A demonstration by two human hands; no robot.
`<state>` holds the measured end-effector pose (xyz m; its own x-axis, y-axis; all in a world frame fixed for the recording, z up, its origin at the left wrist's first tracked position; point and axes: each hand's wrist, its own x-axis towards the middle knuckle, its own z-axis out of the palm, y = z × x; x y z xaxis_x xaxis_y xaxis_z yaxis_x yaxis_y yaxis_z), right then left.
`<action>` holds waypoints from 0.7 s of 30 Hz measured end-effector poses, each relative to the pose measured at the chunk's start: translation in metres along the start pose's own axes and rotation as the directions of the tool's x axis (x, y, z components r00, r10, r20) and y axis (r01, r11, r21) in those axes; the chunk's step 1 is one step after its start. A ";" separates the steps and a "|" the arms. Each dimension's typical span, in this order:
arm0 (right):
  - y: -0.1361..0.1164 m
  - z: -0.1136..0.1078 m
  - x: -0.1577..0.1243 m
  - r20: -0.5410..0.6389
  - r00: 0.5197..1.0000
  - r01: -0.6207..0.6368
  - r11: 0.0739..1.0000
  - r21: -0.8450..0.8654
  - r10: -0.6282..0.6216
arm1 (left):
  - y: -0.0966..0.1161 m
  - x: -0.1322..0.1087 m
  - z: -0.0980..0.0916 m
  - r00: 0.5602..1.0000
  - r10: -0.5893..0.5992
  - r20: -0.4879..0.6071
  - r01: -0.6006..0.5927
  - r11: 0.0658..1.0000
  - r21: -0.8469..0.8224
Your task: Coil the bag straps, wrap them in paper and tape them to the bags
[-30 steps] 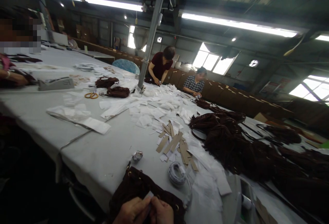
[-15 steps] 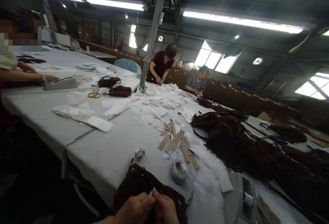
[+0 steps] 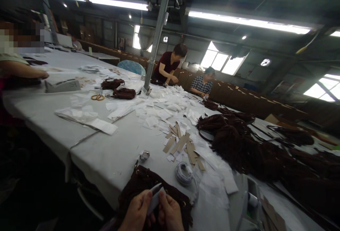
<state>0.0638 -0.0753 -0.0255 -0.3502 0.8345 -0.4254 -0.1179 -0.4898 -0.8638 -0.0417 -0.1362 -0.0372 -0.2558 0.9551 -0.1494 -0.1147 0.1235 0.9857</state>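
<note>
Over a dark brown fringed bag (image 3: 145,177) at the near table edge, both my hands hold a small pale folded piece (image 3: 154,198). My left hand (image 3: 137,209) pinches its left side between thumb and fingers, and my right hand (image 3: 170,209) pinches its right side. The piece stands partly opened, with two edges apart at the top. The bag lies under my hands and has gold eyelets. A clear-wrapped item (image 3: 144,156) sits at the end of its strap.
A coil of pale cord (image 3: 183,173), cardboard strips (image 3: 183,143) and white paper scraps (image 3: 151,121) lie ahead. Brown bags (image 3: 239,142) are piled right, beside a tape dispenser (image 3: 249,202). Scissors (image 3: 97,97) lie left. Other people work around the table.
The pale piece now shows larger and opened between my hands, which have moved slightly apart. The standing person's hand has lifted, and the person at left has drawn a hand back from the grey dispenser.
</note>
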 end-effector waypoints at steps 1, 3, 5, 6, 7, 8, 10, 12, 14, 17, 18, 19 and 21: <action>0.000 -0.001 0.000 0.034 0.999 0.010 1.000 0.001 -0.010 | 0.000 0.001 0.000 1.000 0.019 0.009 -0.019 1.000 0.000; 0.002 -0.004 0.000 0.084 0.996 0.020 1.000 0.004 -0.021 | 0.002 0.002 -0.002 0.998 0.046 0.035 -0.046 0.999 0.000; 0.004 -0.005 0.001 0.096 0.995 0.010 1.000 0.008 -0.011 | 0.006 0.004 -0.005 0.998 0.044 0.043 -0.043 0.999 -0.008; 0.004 -0.005 0.002 0.089 0.996 0.000 1.000 0.005 -0.001 | 0.008 0.005 -0.006 0.999 0.034 0.039 -0.033 0.999 -0.015; 0.005 -0.005 0.002 0.077 0.997 -0.011 1.000 -0.001 0.011 | 0.010 0.007 -0.008 0.999 0.023 0.036 -0.022 0.999 -0.023; 0.004 -0.005 0.003 0.065 0.998 -0.021 1.000 -0.012 0.022 | 0.012 0.008 -0.009 0.999 0.014 0.031 -0.013 0.999 -0.031; 0.002 -0.002 0.002 0.041 0.998 -0.035 0.999 -0.039 0.037 | 0.015 0.010 -0.011 1.000 0.005 0.025 -0.004 0.999 -0.036; -0.003 0.002 -0.002 0.023 0.999 -0.037 0.998 -0.045 0.038 | 0.018 0.009 -0.012 1.000 0.005 0.005 -0.005 1.000 -0.022; -0.007 0.006 -0.007 -0.006 1.000 -0.023 0.999 -0.023 0.023 | 0.018 0.005 -0.011 0.999 0.010 -0.039 -0.010 1.000 0.005; -0.009 0.010 -0.011 -0.056 0.998 -0.022 1.000 0.016 0.023 | 0.016 -0.004 -0.010 0.993 0.064 -0.096 -0.057 0.996 0.071; -0.008 0.010 -0.012 -0.069 0.997 -0.033 0.999 0.024 0.034 | 0.015 -0.007 -0.011 0.991 0.097 -0.088 -0.088 0.991 0.104; -0.006 0.010 -0.013 -0.080 0.996 -0.040 0.999 0.030 0.042 | 0.014 -0.010 -0.012 0.989 0.130 -0.068 -0.120 0.983 0.136; -0.003 0.009 -0.015 -0.096 0.994 -0.056 0.998 0.038 0.059 | 0.014 -0.015 -0.017 0.979 0.205 0.011 -0.203 0.958 0.201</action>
<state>0.0609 -0.0887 -0.0145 -0.2656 0.8244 -0.4998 -0.1334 -0.5449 -0.8278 -0.0557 -0.1537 -0.0226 -0.2632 0.9630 0.0571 0.1353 -0.0218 0.9906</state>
